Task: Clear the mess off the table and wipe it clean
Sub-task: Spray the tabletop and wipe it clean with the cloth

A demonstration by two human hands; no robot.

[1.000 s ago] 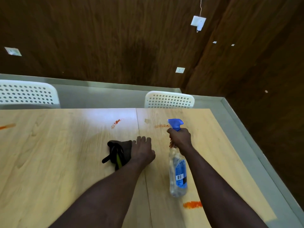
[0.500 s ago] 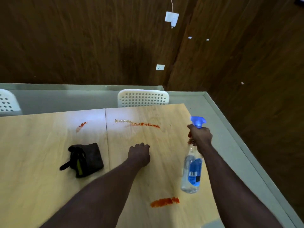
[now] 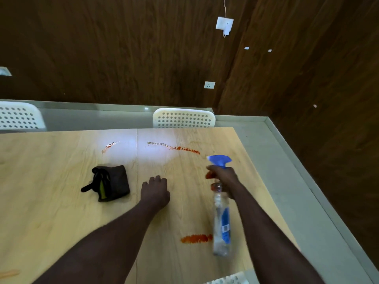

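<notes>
My right hand grips the neck of a clear spray bottle with a blue trigger head and blue label, held above the wooden table. My left hand rests knuckles-up on the table with fingers curled under, holding nothing. A dark folded cloth with a yellow-green stripe lies left of that hand, apart from it. Red-orange smears mark the table: a long streak at the far side, a small one to its left, a thick one near the bottle's base.
Two white perforated chairs stand beyond the table's far edge. A grey ledge runs along the table's right side below dark wood walls. Another orange smear shows at the near left edge.
My left hand let go of the cloth and moved right of it. My right hand swung the spray bottle out to the right, then back a little toward the middle.
</notes>
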